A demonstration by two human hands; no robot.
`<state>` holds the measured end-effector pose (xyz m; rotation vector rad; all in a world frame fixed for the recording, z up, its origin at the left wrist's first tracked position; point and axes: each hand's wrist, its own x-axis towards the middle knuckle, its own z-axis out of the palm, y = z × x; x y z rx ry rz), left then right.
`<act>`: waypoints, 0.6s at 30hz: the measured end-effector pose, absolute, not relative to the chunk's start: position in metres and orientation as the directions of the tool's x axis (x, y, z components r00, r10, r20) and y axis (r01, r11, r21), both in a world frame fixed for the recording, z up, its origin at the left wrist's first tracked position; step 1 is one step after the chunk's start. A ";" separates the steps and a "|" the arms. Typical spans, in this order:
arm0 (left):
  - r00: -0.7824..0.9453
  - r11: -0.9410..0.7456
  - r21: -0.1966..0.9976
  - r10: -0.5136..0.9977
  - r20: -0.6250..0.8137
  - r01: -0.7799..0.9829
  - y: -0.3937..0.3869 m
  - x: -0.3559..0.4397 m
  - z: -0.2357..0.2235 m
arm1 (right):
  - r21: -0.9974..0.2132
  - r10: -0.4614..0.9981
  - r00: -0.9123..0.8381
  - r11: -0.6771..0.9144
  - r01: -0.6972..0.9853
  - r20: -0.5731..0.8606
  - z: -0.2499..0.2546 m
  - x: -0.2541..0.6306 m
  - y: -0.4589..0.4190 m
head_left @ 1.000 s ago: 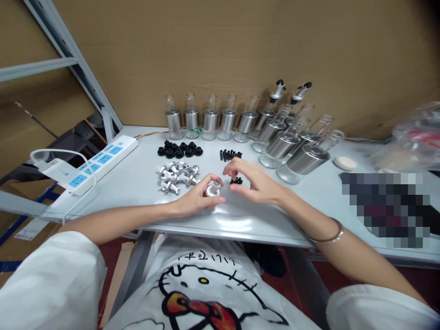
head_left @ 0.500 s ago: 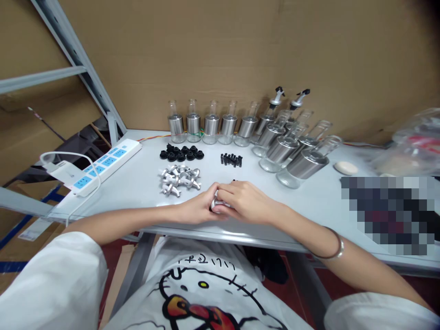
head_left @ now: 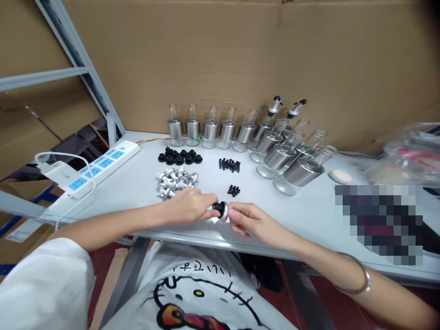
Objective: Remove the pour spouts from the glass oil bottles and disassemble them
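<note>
Both hands meet at the near edge of the pale table [head_left: 137,183]. My left hand [head_left: 187,206] and my right hand [head_left: 249,220] pinch one small pourer part [head_left: 220,210] between their fingertips: a black ribbed stopper joined to a silver metal piece. Just behind my left hand lies a heap of silver metal spouts [head_left: 173,179]. A small cluster of black plugs [head_left: 233,190] sits a little beyond the held part. Further back are a group of black rubber stoppers [head_left: 179,156] and a second bunch of small black plugs [head_left: 229,164].
Glass bottles with steel sleeves [head_left: 209,130] stand in a row at the back wall; more [head_left: 295,169] crowd the right, two with pourers fitted [head_left: 275,106]. A white power strip [head_left: 92,167] lies at the left. A pale oval object [head_left: 339,176] and plastic bags [head_left: 409,156] lie right.
My hands were apart, closed together over the silver piece, and now hold it jointly with a black stopper on it, nearer the table's front edge. The view has tilted slightly.
</note>
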<state>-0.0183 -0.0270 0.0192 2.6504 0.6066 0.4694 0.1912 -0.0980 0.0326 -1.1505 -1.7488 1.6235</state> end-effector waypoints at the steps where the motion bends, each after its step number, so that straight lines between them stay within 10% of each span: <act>1: 0.868 -0.866 0.389 0.428 0.251 0.315 -0.028 -0.017 0.019 | -0.970 0.798 -0.552 -0.175 0.170 -0.241 0.031 0.190 -0.100; 8: 0.871 -0.918 0.340 0.330 0.364 0.205 -0.034 -0.021 0.020 | -0.774 0.632 -0.677 -0.617 -0.145 -0.377 0.039 0.175 -0.108; 18: 0.862 -0.990 -0.062 0.079 0.500 0.127 -0.037 -0.024 0.025 | -0.698 0.592 -0.748 -0.670 -0.252 -0.299 0.037 0.168 -0.117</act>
